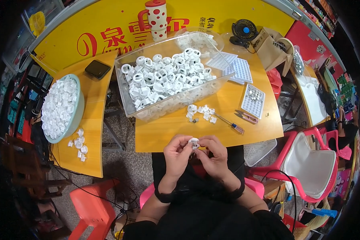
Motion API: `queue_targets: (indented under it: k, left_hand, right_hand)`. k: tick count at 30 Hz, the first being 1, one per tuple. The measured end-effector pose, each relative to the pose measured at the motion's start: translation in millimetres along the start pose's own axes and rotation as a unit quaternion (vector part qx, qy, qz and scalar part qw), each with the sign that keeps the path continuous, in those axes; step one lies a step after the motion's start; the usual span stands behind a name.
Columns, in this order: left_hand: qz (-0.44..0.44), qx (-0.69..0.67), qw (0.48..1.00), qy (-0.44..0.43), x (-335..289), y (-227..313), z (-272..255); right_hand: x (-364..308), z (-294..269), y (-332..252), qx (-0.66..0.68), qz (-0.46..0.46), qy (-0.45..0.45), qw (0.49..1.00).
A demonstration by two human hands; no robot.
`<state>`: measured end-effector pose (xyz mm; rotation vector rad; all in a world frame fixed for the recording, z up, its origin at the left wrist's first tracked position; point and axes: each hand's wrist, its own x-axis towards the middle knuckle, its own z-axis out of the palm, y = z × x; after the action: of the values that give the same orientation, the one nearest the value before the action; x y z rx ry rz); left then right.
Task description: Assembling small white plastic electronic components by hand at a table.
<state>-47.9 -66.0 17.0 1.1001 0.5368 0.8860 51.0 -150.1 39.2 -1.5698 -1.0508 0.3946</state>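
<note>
Between my two hands, just past the table's front edge, is a small round white plastic part [194,143]. My left hand [177,152] pinches it from the left. The fingers of my right hand [213,153] close on its right side, covering part of it. On the table [164,138] ahead lie a few similar white pieces [206,111] and small dark bits [193,120]. A screwdriver [233,125] with a clear handle and pink-handled cutters [246,116] rest to their right. Beyond stands a clear plastic bin [148,110] heaped with white round parts [168,76].
At left, a pale green basin [78,116] full of white parts stands on a side table near a black phone [97,69]. White trays [252,102], a black fan [244,30] and a dotted tumbler [157,20] sit farther back. A pink chair [308,164] stands at right.
</note>
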Motion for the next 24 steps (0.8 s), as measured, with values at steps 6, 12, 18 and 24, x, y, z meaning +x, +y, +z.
queue_targets:
  k: [6,12,18,24]
  left_hand:
    - [-0.032,-0.050,0.998,-0.016,2,3,0]
    - [-0.060,-0.097,0.993,-0.039,4,-4,-4]
    - [-0.081,-0.140,0.985,-0.059,4,-6,-6]
    - [-0.086,-0.161,0.980,-0.076,3,0,-4]
  right_hand:
    - [5,-3,-1,-0.109,-0.106,0.008,0.988]
    - [9,-10,-7,-0.213,-0.177,-0.011,0.961]
    - [9,-13,-6,-0.142,-0.145,0.003,0.979]
    - [3,-14,-6,-0.076,-0.076,0.012,0.994]
